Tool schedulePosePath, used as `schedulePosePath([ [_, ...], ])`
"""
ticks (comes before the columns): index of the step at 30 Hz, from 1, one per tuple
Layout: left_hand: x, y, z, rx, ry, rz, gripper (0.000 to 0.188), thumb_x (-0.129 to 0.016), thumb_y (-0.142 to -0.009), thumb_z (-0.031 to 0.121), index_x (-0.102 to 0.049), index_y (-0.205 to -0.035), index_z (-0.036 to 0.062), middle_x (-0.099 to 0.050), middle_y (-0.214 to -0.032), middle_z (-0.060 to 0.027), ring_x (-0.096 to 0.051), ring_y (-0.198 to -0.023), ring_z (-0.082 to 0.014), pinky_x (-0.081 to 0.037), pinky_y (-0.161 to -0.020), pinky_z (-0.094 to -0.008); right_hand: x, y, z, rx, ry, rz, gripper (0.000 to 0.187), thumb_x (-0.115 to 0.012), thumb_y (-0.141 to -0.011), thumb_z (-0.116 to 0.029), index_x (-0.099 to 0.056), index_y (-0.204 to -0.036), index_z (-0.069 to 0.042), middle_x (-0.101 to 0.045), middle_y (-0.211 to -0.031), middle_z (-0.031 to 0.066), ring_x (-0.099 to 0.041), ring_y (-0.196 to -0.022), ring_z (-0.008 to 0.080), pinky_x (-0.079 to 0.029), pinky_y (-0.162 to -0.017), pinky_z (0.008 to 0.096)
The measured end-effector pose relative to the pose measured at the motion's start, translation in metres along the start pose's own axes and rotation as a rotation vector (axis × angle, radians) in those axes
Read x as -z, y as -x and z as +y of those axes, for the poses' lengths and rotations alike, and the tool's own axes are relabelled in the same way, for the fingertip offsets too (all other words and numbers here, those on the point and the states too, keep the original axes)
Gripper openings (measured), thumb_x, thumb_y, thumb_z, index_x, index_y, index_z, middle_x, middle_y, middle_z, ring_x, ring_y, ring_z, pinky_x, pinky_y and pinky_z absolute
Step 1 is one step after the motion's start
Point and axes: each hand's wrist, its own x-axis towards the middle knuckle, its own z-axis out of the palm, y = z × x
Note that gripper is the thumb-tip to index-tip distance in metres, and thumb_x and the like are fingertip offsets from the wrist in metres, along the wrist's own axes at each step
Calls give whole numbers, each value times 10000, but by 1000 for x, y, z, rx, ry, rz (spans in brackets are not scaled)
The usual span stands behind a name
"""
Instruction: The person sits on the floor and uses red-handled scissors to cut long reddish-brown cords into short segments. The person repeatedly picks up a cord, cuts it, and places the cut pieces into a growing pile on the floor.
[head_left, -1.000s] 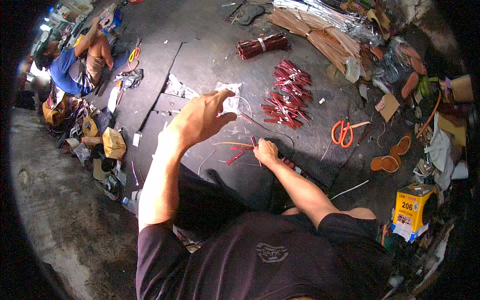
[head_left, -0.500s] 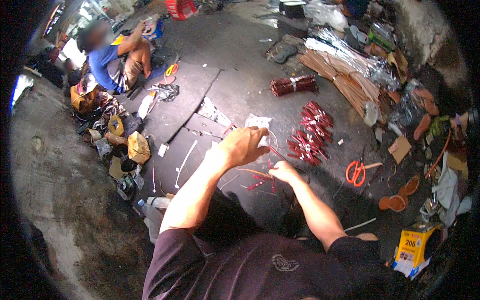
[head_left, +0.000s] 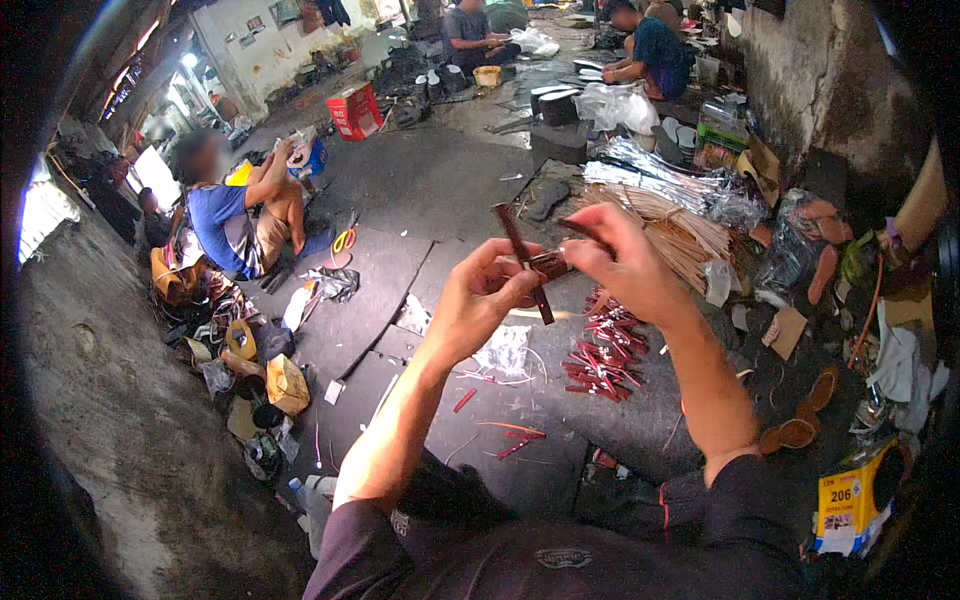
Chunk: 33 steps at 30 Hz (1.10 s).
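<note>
In front of my chest, both hands are raised over the floor. The fingers of my left hand (head_left: 478,298) are closed on a dark red strip (head_left: 541,300) that stands up slantwise past the fingertips. To its right, my right hand (head_left: 632,262) pinches a dark, narrow strip (head_left: 585,232); I cannot tell whether it is the same piece. Between the hands shows a dark red bundle (head_left: 549,264), mostly hidden by fingers. Below my right hand lies a heap of short dark red strips (head_left: 604,352). A few loose red pieces (head_left: 520,436) lie nearer me.
Clear plastic (head_left: 503,350) lies left of the heap. Tan strips (head_left: 690,228) and silvery strips (head_left: 650,180) are piled at far right. A yellow box (head_left: 845,505) stands near right, a red box (head_left: 354,110) far left. A co-worker (head_left: 225,215) sits at left; others sit farther back.
My view has tilted up, bringing people at the back into sight. Both hands have risen from near the floor. The orange-handled scissors at right are no longer visible.
</note>
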Motion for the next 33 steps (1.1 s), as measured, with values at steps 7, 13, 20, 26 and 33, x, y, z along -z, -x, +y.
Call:
schedulePosePath([
  [7,-6,22,-32,27,61,267,231,-633,-975,185,-643,-1097,-10,-677,-1095,-100,-663,-958,-147,-560,-872,-306,1,39,25,-121,187,-80,304,-530,-1010,-301,-558,-1103,-12,-638,-944,103,-599,-911,156,-469,-819,327],
  [13,-18,14,-33,17,131,374,358,-607,-987,223,-602,-1245,-25,-667,-1133,-145,-644,-1052,-195,-530,-942,-356,-9,58,20,-99,46,-75,302,-519,-1016,-295,-590,-1048,-3,-668,-955,110,-622,-887,176,-481,-788,339],
  [20,-35,13,-38,81,389,302,381,-507,-1030,247,-557,-1291,-25,-648,-1196,-173,-646,-1066,-214,-498,-964,-341,-2,54,22,-28,105,-51,222,-588,-976,-221,-654,-1005,-10,-700,-801,73,-653,-757,117,-501,-699,301],
  [26,-36,18,-45,67,475,242,360,-519,-1035,253,-576,-1284,-2,-665,-1176,-131,-657,-1049,-186,-525,-956,-327,-9,53,21,-118,144,-44,213,-650,-945,-216,-680,-944,-5,-706,-747,78,-655,-693,109,-499,-644,304],
  [33,-41,21,-46,32,295,287,384,-506,-1043,264,-578,-1295,-16,-663,-1185,-130,-662,-1038,-175,-545,-927,-309,-23,55,23,-64,202,2,236,-662,-938,-228,-680,-910,6,-701,-713,77,-646,-624,122,-502,-606,310],
])
